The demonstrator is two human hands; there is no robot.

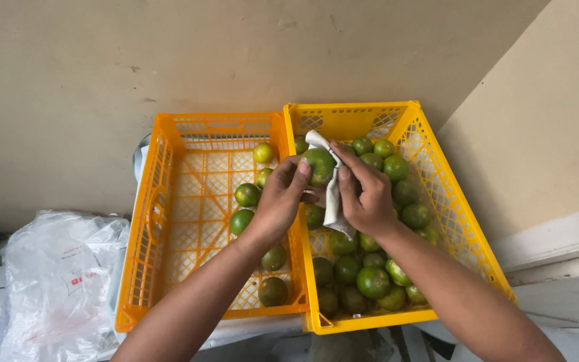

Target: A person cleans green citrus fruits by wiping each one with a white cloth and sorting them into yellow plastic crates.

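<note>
My left hand (278,200) holds a green citrus fruit (319,165) up over the seam between two crates. My right hand (364,191) presses a white cloth (331,194) against that fruit, the cloth hanging down below it. The orange crate (143,221) on the left holds several green fruits spread along its right side. The yellow crate (464,214) on the right is filled with many green fruits (372,281).
A crumpled clear plastic bag (58,281) lies left of the orange crate. A beige wall stands behind both crates, and a second wall with a white ledge (557,241) closes in on the right.
</note>
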